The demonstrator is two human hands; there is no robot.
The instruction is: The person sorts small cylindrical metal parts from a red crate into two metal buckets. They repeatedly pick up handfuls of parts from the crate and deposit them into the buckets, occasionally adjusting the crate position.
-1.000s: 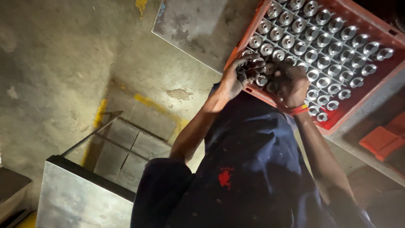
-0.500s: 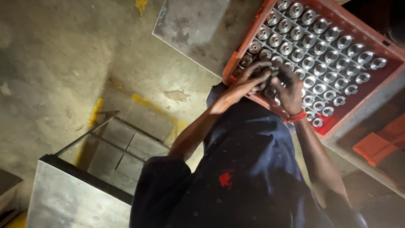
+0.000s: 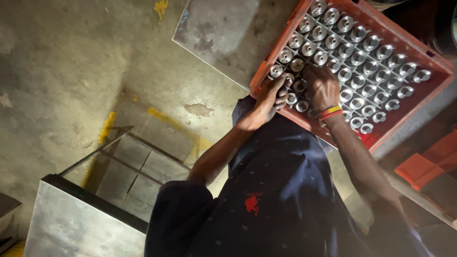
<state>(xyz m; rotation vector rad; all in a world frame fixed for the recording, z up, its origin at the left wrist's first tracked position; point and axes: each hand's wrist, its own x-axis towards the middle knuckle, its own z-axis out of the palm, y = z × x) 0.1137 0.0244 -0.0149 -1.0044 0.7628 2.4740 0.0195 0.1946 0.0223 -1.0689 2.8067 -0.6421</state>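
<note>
A red plastic crate (image 3: 431,59) with a grid of cells holds several round, silver metal parts (image 3: 358,56) standing in rows. Both my hands work at its near left corner. My left hand (image 3: 269,97) is curled at the crate's rim, its fingers closed on a metal part (image 3: 288,79). My right hand (image 3: 322,86), with a red and yellow band on the wrist, lies palm down over the parts. Its fingers press into the cells and their tips are hidden. My dark blue shirt (image 3: 281,190) fills the lower middle.
The crate rests on a grey surface above a stained concrete floor (image 3: 62,71) with worn yellow paint marks. A metal plate (image 3: 221,33) lies beside the crate. A steel box with glass panels (image 3: 95,200) stands at lower left, and an orange object (image 3: 421,169) at right.
Both hands have shifted a little along the crate's near corner. The left hand's fingers have curled in at the rim, and the right hand has settled flatter over the parts.
</note>
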